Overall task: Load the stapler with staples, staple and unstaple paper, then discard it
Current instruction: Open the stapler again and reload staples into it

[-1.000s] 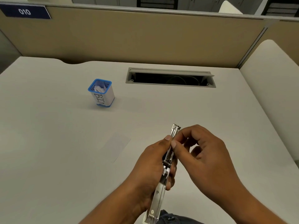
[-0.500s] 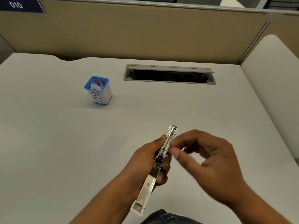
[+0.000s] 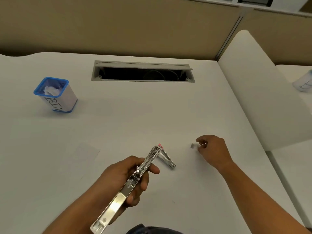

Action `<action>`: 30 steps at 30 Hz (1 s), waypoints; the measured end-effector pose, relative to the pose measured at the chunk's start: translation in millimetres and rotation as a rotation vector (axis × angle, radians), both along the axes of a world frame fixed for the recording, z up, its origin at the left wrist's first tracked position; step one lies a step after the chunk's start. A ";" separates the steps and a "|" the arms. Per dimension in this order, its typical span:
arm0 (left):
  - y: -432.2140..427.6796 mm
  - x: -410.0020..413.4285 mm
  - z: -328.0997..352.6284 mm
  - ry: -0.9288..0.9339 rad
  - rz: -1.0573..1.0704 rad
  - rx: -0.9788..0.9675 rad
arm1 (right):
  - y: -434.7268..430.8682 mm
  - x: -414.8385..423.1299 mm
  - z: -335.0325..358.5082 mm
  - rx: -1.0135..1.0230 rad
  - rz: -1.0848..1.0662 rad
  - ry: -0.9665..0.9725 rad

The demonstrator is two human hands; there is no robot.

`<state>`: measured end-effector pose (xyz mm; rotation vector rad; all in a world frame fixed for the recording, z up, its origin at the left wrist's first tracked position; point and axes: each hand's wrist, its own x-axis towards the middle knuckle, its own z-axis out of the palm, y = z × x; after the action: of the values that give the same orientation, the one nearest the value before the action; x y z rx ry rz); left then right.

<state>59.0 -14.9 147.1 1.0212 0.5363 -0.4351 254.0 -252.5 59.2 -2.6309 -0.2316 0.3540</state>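
Note:
My left hand [image 3: 128, 176] grips a long shiny metal stapler [image 3: 121, 195], opened and pointing away from me, with a pink tip at its far end. A V-shaped metal piece [image 3: 166, 157] lies just past that tip; whether the two are joined I cannot tell. Out to the right, my right hand [image 3: 213, 151] rests low over the desk with its fingertips pinched on a thin pale strip of staples [image 3: 203, 144]. A small grey staple block [image 3: 192, 146] sits on the desk just left of those fingertips. A pale paper slip [image 3: 84, 154] lies flat left of the stapler.
A blue-rimmed white cup marked BIN [image 3: 55, 95], with crumpled paper inside, stands at the far left. An open cable slot [image 3: 142, 71] cuts the white desk [image 3: 152, 115] at the back. A beige partition [image 3: 118, 26] closes the rear; a divider [image 3: 253, 85] and another cup [image 3: 303, 81] are at the right.
My right hand left the stapler and moved right to the staples on the desk. The V-shaped piece now shows beyond the stapler's tip. My left hand still holds the stapler.

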 end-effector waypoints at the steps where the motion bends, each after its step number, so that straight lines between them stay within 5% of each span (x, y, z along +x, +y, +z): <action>1: -1.0 3.0 -2.0 0.003 0.002 0.010 | 1.7 -0.3 -2.9 0.003 0.007 0.002; 11: 1.4 7.5 -10.7 0.111 0.048 -0.106 | 22.7 4.8 -13.4 -0.149 0.146 -0.043; 19: 3.3 2.5 2.7 0.141 0.077 -0.174 | 43.1 -23.5 31.4 0.623 -0.133 0.418; 30: 1.9 -15.0 23.8 0.051 0.055 -0.130 | 67.1 -92.3 117.1 0.958 0.058 0.459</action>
<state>44.0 -13.0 170.9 0.8708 0.5728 -0.4420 161.7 -185.4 176.3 -1.5595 -0.2412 0.6552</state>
